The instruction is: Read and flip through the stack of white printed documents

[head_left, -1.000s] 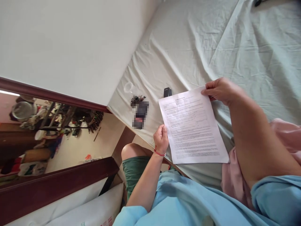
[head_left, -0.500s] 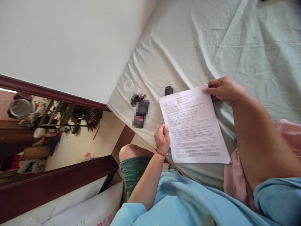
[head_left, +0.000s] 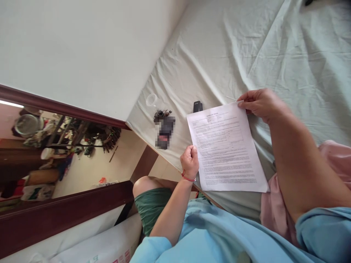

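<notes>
A printed sheet of paper (head_left: 226,149), perhaps with more sheets under it, is tilted up over the bed edge in front of me. My left hand (head_left: 189,160), a red band at its wrist, is closed on the paper's left edge with the thumb on top. At the top right corner, my right hand (head_left: 259,104) pinches the paper between thumb and fingers. Just beyond the top left corner lies a black stapler-like object (head_left: 197,106), partly covered by the sheet. The text is too small to read.
A pale green bedsheet (head_left: 274,44) spreads ahead. To the left lie a clear round container (head_left: 151,99), a dark tangled bunch (head_left: 161,114) and a blurred-out dark item (head_left: 167,128). Farther left, a mirror with a dark red frame (head_left: 68,111) reflects household things. Pink cloth (head_left: 270,201) lies at right.
The fingers of my right hand have shifted slightly at the paper's top corner. My left hand keeps its hold, and my bent knee has moved a little left.
</notes>
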The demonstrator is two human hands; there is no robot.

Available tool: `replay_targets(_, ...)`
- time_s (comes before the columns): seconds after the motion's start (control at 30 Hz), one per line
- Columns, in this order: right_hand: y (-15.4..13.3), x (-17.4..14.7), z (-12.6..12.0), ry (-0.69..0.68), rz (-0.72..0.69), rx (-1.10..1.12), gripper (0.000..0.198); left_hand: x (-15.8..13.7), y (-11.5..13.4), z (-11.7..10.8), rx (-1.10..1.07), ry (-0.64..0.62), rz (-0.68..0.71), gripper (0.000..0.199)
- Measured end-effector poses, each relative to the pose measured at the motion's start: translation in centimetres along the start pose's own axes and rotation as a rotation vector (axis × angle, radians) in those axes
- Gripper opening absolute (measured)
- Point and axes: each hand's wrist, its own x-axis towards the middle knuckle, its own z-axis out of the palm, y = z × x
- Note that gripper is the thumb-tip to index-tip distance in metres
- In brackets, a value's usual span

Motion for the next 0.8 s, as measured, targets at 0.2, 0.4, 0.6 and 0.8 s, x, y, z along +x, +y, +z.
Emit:
replay_targets(0.2,-1.0,-0.8,0.0,0.023,0.043,-0.119,0.002,0.0,0.1,-0.2,0.005,0.011,0.046,0.032)
replay_targets(0.4,-1.9,-1.6,-0.3,0.007,0.086,-0.185,0.013,-0.1,0.0,-0.2,0.008,-0.022,0.066,0.032)
replay_targets(0.6,-1.8,-1.6,-0.2,-0.013,0.034,-0.224,0.018,-0.1,-0.1,-0.2,0.014,-0.038,0.057,0.033)
replay_targets(0.8,-1.0,-1.1,-0.3,-0.047,0.018,-0.274,0.017,0.0,-0.1,-0.2,0.026,-0.024,0.072,0.033)
